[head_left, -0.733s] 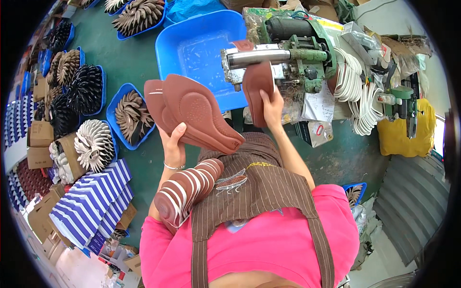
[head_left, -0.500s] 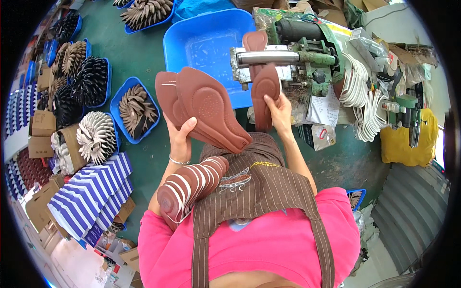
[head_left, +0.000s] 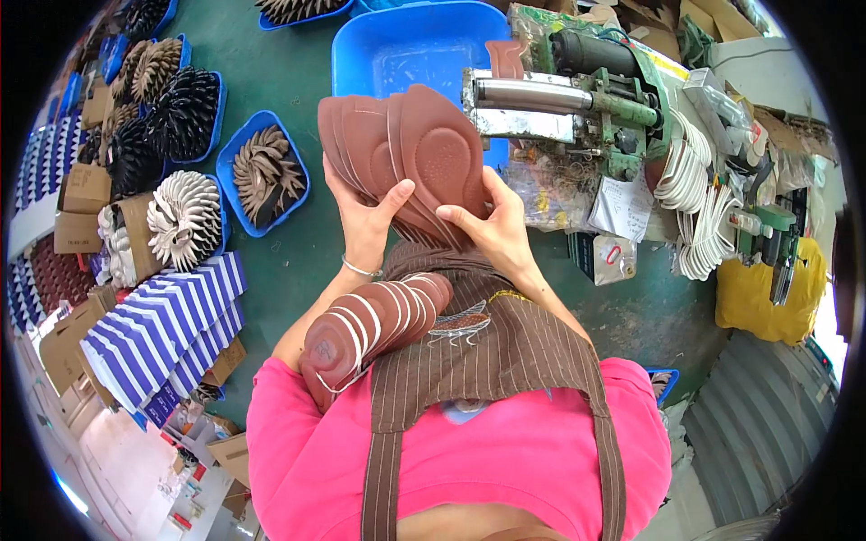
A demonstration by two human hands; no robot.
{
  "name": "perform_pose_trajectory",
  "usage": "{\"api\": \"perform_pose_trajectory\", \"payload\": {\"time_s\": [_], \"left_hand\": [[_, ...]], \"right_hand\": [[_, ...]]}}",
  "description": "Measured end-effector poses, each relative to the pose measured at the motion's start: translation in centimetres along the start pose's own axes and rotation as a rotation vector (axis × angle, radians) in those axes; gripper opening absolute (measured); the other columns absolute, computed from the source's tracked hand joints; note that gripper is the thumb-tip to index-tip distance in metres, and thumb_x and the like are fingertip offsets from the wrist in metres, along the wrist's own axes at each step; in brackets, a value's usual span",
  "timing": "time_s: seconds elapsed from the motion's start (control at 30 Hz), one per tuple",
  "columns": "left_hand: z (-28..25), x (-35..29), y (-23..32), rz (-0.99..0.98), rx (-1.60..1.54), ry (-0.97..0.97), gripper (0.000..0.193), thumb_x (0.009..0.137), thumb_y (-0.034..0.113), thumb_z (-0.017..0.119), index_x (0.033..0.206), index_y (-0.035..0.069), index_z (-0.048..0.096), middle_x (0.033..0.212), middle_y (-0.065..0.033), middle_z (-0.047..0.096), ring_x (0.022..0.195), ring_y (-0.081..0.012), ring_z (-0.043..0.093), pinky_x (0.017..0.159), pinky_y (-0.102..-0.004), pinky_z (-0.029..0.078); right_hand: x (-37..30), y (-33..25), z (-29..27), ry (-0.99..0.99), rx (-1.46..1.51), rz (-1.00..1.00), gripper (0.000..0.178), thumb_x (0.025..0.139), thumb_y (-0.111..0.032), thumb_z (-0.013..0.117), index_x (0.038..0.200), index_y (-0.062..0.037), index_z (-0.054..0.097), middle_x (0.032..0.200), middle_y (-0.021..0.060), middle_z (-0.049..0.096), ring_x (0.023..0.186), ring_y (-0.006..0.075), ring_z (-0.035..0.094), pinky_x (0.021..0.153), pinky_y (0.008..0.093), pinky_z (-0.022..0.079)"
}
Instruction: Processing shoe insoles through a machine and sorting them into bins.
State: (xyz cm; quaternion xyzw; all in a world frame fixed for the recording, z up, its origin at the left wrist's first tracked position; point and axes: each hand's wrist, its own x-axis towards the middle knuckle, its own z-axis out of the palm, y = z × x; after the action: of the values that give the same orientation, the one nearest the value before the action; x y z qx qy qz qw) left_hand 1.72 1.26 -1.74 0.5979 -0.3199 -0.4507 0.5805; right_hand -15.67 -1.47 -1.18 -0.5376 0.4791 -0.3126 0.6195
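In front of me my left hand [head_left: 365, 216] grips a fanned stack of reddish-brown insoles [head_left: 361, 144], thumb on top and fingers beneath. My right hand [head_left: 496, 225] holds the nearest insole [head_left: 444, 162] against the right side of that stack, its thumb pressed on the insole's face. This insole has a raised oval with small dots. On my left forearm and lap rests a row of overlapping brown insoles [head_left: 374, 316] with white edges. Beyond my right hand, a roller machine [head_left: 559, 99] has a brown insole [head_left: 507, 58] protruding behind its roller.
A large blue tub [head_left: 347, 54] stands beyond the insoles. Blue basins with beige insoles [head_left: 268, 176], black insoles [head_left: 185, 113] and white insoles [head_left: 185, 221] sit on the green floor at left. White curved pieces [head_left: 695, 203] hang by the machine. Striped boxes [head_left: 162, 334] lie lower left.
My right hand has moved left from beside the machine, bringing its insole onto the stack in my left hand. The view has shifted slightly, and the insole behind the roller shows less.
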Motion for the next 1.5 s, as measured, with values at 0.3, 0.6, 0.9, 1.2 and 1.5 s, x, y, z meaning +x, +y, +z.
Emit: {"api": "perform_pose_trajectory", "payload": {"time_s": [0.3, 0.6, 0.9, 1.2, 1.5], "left_hand": [[-0.7, 0.0, -0.3, -0.115, -0.197, 0.040, 0.081, 0.076, 0.019, 0.071, 0.136, 0.002, 0.020, 0.130, -0.0108, 0.036, 0.119, -0.0210, 0.038, 0.101, -0.0348, 0.032], [-1.8, -1.1, -0.1, -0.297, -0.512, -0.117, 0.049, 0.086, 0.031, 0.055, 0.125, 0.004, 0.043, 0.120, -0.0087, 0.052, 0.111, -0.0212, 0.050, 0.097, -0.0377, 0.038], [-0.9, -1.2, 1.0, -0.395, -0.496, -0.111, 0.048, 0.083, 0.031, 0.057, 0.119, 0.002, 0.046, 0.111, -0.0074, 0.054, 0.103, -0.0181, 0.053, 0.093, -0.0342, 0.040], [0.9, -0.3, 0.6, -0.211, -0.235, -0.093, 0.063, 0.080, 0.023, 0.064, 0.129, 0.003, 0.029, 0.121, -0.0104, 0.043, 0.113, -0.0201, 0.045, 0.097, -0.0354, 0.036], [0.7, -0.5, 0.9, -0.124, -0.209, -0.317, 0.089, 0.070, 0.012, 0.076, 0.134, 0.005, 0.015, 0.125, -0.0129, 0.039, 0.119, -0.0241, 0.041, 0.099, -0.0385, 0.036]], "right_hand": [[-0.9, 1.2, -1.8, 0.312, 0.483, -0.228, 0.047, 0.079, 0.006, 0.061, 0.123, 0.0001, 0.044, 0.112, 0.0097, 0.059, 0.100, 0.0163, 0.057, 0.089, 0.0282, 0.044], [2.9, 12.8, -6.5, 0.447, 0.249, -0.141, 0.032, 0.082, -0.001, 0.063, 0.112, 0.0025, 0.055, 0.103, 0.0073, 0.063, 0.093, 0.0133, 0.058, 0.084, 0.0269, 0.044], [1.1, 10.3, -4.7, 0.286, 0.316, 0.122, 0.027, 0.084, -0.006, 0.062, 0.108, 0.0030, 0.057, 0.096, 0.0071, 0.065, 0.081, 0.0129, 0.062, 0.074, 0.0264, 0.050], [-0.5, -1.0, -0.8, 0.171, -0.078, -0.135, 0.076, 0.069, -0.018, 0.078, 0.129, -0.0024, 0.035, 0.096, 0.0080, 0.056, 0.082, 0.0160, 0.058, 0.069, 0.0289, 0.050], [-0.7, -2.2, -1.1, 0.202, -0.167, -0.118, 0.062, 0.057, -0.015, 0.083, 0.108, -0.0009, 0.052, 0.100, 0.0127, 0.060, 0.087, 0.0229, 0.061, 0.073, 0.0329, 0.051]]}}
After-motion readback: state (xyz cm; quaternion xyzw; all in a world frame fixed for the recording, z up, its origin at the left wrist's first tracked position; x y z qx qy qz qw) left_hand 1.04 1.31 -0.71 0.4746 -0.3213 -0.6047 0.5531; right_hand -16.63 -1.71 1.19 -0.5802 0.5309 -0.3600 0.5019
